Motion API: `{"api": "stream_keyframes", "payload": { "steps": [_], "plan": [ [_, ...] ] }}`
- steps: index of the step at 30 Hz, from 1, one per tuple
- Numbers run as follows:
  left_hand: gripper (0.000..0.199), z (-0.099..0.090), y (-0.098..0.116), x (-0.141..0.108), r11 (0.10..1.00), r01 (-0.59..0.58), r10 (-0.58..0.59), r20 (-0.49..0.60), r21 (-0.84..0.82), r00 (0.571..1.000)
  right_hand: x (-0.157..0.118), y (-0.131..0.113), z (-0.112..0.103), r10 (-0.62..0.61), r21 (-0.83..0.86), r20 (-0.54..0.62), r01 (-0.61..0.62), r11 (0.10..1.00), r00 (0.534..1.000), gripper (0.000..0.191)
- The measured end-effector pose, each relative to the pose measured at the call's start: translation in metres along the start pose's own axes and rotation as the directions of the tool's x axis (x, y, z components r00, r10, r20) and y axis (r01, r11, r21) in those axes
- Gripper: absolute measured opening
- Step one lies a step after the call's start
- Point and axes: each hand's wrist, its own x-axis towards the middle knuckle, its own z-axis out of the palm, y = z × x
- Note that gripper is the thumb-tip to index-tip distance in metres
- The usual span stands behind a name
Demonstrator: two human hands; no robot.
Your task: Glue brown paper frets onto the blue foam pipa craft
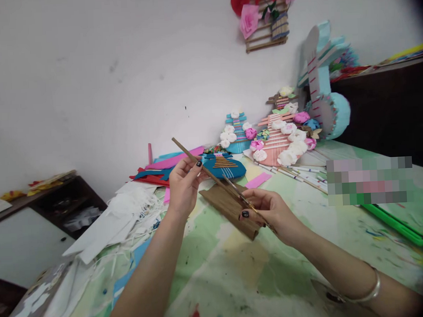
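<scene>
My left hand (186, 182) pinches a thin brown paper-wrapped stick (182, 149), which slants from upper left down toward my right hand. My right hand (271, 213) is closed on slim scissors (238, 191), seen nearly edge-on, with a metal tip and gold-brown handle. Their tip lies close beside the stick's lower end; whether they touch I cannot tell. Under both hands a folded piece of brown crepe paper (225, 209) rests on the table. Just behind my left hand lies a blue paper lute (226, 167) with brown bars and white strings.
White paper sheets and string (118, 215) are heaped at left. Flower-trimmed paper instruments, one blue (239, 145) and one pink (273, 150), lean at the wall near a large light-blue model (331, 105). A green cutter-like tool (394, 223) lies right, beside a pixelated patch.
</scene>
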Motion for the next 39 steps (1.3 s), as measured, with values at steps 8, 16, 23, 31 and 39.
{"api": "stream_keyframes", "payload": {
  "steps": [8, 16, 23, 31, 39],
  "plan": [
    [0.020, 0.010, -0.020, -0.015, 0.964, 0.191, -0.245, 0.338, 0.186, 0.909, 0.006, 0.005, -0.002, -0.092, -0.013, -0.034, 0.091, 0.996, 0.995, 0.038],
    [0.020, 0.003, -0.001, -0.006, 0.970, 0.210, -0.235, 0.259, 0.124, 0.937, 0.002, 0.001, -0.002, -0.213, -0.233, -0.055, 0.194, 0.953, 0.976, 0.039],
    [0.019, -0.007, 0.016, -0.002, 0.974, 0.200, -0.221, 0.256, 0.108, 0.941, 0.001, 0.011, -0.006, -0.297, -0.440, 0.020, 0.275, 0.855, 0.955, 0.038],
    [0.020, -0.006, 0.014, -0.004, 0.964, 0.182, -0.234, 0.292, 0.195, 0.927, -0.002, 0.011, -0.006, -0.524, -0.785, 0.033, 0.347, 0.513, 0.851, 0.051],
    [0.022, -0.005, 0.011, -0.005, 0.957, 0.200, -0.262, 0.330, 0.211, 0.907, 0.000, 0.014, -0.005, -0.589, -0.834, 0.064, 0.368, 0.412, 0.805, 0.046]
  ]
}}
